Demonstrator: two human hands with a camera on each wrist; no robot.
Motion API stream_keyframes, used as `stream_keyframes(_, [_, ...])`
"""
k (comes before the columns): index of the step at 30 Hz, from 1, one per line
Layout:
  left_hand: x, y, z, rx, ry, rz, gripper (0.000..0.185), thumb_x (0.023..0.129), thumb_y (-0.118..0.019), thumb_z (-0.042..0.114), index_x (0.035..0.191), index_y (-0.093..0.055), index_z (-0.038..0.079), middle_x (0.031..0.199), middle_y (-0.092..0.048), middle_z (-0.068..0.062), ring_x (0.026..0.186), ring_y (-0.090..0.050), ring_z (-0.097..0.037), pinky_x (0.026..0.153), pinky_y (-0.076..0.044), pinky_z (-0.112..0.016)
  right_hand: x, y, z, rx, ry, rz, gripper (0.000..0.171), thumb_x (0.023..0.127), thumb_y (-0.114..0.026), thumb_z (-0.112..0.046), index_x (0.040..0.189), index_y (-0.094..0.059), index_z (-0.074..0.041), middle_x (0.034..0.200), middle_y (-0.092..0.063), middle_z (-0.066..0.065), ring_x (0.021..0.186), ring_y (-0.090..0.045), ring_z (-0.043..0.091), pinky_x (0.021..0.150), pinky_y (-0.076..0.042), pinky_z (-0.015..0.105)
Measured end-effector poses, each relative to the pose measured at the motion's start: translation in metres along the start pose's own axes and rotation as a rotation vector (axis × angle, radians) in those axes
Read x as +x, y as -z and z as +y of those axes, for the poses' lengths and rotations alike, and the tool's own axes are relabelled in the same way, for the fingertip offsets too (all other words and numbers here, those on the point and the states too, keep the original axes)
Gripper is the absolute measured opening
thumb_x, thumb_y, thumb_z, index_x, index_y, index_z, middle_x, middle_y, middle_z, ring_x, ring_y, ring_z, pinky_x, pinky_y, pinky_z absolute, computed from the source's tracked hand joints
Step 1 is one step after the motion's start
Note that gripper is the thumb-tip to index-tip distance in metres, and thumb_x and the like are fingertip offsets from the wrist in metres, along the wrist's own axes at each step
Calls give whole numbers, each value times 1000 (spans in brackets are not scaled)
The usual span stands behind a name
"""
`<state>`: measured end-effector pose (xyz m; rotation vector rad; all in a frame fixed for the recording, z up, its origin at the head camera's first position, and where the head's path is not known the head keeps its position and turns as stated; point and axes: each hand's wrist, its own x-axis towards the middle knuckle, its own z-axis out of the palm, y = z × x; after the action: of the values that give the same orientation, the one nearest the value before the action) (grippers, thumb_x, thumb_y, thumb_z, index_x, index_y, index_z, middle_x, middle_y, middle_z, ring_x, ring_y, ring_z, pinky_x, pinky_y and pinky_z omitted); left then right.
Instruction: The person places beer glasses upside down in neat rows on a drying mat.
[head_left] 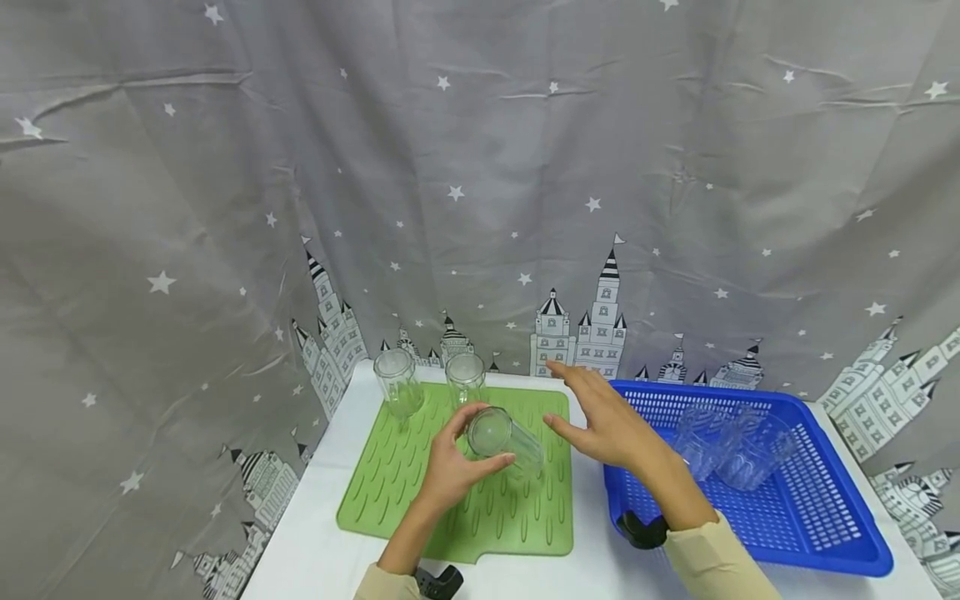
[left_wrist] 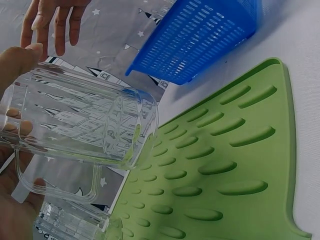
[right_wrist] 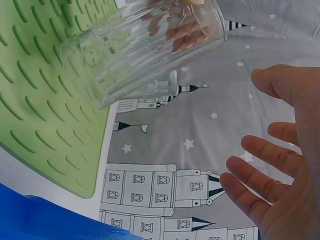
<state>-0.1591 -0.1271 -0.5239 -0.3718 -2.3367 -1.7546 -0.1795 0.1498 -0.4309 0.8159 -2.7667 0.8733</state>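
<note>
A clear ribbed mug (head_left: 504,442) is gripped by the left hand (head_left: 453,467), fingers and thumb curled round its base end. It is held tilted above the green mat (head_left: 420,500), its long axis slanting down toward the mat; in the left wrist view its mouth is turned toward the mat and its handle hangs on the underside. The right hand (head_left: 611,425) is held just beside the mug with fingers spread and nothing grasped. Two more mugs (head_left: 399,382) (head_left: 466,377) are stood at the mat's far edge. To the right of the mat a blue basket (head_left: 840,533) is set, with clear glassware (head_left: 738,450) lying in it.
</note>
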Motion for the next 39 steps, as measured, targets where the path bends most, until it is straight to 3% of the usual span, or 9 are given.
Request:
stream_keyframes(10, [3,-8,0,23,36,-2,79,72,-102,28,142,-64,27,144,-68,1,127,-65,-26,105,-57,-45,-12,4,14,-11,-37,12,76,102,-72,-43,167,-38,-22,166,-51,11,157,-44,40,126,-41,67])
stream_keyframes(18, [12,-11,-4,119,32,-14,82,69,-104,34,141,-67,24,145,-66,-2,132,-63,-29,110,-55,-58,-32,14,40,-47,-100,44,72,103,-72,-39,165,-41,-16,164,-53,14,153,-46,42,125,-40,68])
stream_keyframes(30, [38,-18,-4,218,36,-63,83,67,-103,42,141,-67,29,148,-66,0,141,-58,-29,119,-46,-66,-63,32,76,-150,-178,80,66,104,-71,-37,160,-47,-10,160,-54,21,148,-45,48,121,-38,73])
stream_keyframes(39, [47,-24,-14,228,46,-67,81,69,-102,41,141,-67,31,147,-66,-1,134,-60,-30,107,-55,-61,-87,43,103,-260,-355,26,79,99,-74,-41,161,-42,-4,169,-33,32,159,-18,60,121,-19,87])
